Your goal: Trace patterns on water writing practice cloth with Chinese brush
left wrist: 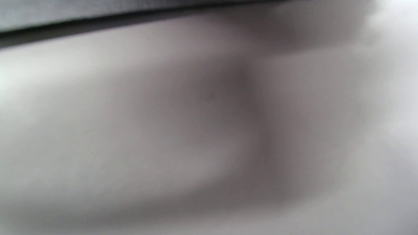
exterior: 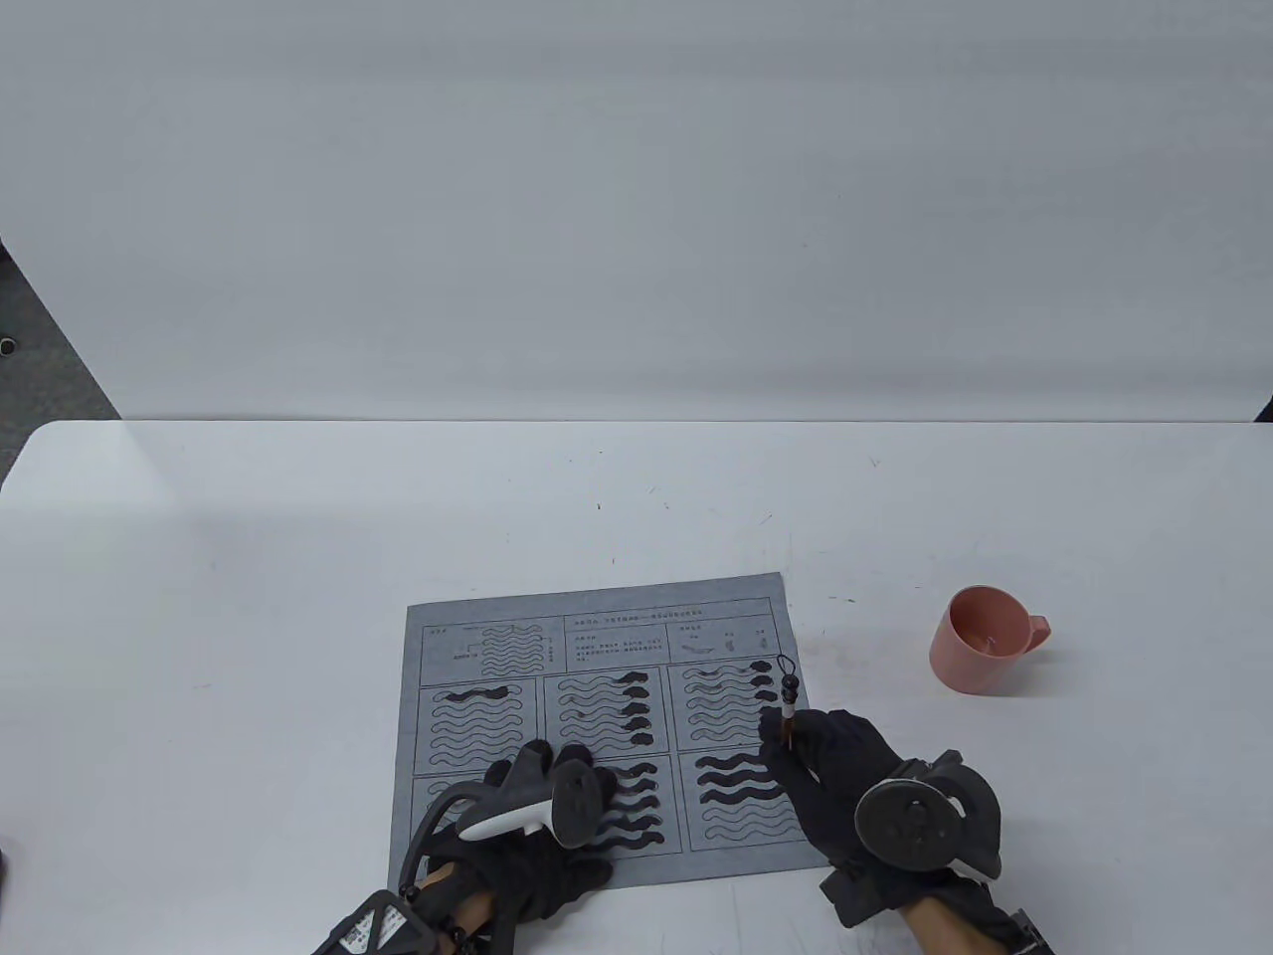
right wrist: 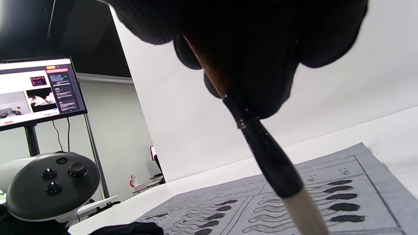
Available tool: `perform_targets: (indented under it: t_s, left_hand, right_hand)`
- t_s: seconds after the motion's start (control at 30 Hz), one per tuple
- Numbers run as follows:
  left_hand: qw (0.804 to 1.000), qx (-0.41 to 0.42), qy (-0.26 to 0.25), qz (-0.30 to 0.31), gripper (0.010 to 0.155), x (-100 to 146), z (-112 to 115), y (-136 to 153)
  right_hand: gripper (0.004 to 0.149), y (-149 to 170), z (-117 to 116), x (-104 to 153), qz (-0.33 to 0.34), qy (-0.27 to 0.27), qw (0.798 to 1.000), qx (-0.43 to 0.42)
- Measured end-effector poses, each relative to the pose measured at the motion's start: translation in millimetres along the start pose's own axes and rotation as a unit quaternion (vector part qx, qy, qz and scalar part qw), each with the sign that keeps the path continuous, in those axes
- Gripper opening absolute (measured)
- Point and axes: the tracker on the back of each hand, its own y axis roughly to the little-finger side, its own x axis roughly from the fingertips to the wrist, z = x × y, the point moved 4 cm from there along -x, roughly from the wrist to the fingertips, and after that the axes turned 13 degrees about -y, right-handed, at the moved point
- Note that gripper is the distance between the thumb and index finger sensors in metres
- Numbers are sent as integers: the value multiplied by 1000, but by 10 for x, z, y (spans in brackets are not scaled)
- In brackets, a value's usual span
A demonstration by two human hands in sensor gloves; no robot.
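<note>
Gray cloth [exterior: 597,637] flat on the white table [exterior: 249,597], pink cup [exterior: 980,639] well off to its right. Right hand [exterior: 830,771] pinching the brush [exterior: 787,711] over the lower-right panel; only the right wrist view shows the pale bristles. Left hand [exterior: 542,786] resting on the cloth's lower part, finger spread hard to tell. Left wrist view just blur.
</note>
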Motion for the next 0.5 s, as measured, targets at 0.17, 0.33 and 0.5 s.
perform_targets:
  t_s: [0.17,0.33,0.5]
  left_hand:
    - [1000,0,0,0,85,-1,1,-1]
    - [1000,0,0,0,84,-1,1,-1]
    - [1000,0,-1,0,85,-1,1,-1]
  right_hand:
    - [40,20,58,20,-4,23,999,-42]
    - [40,-14,19,17,-14,9,994,-108]
    - [40,-115,-38,46,-36,-6,987,-159]
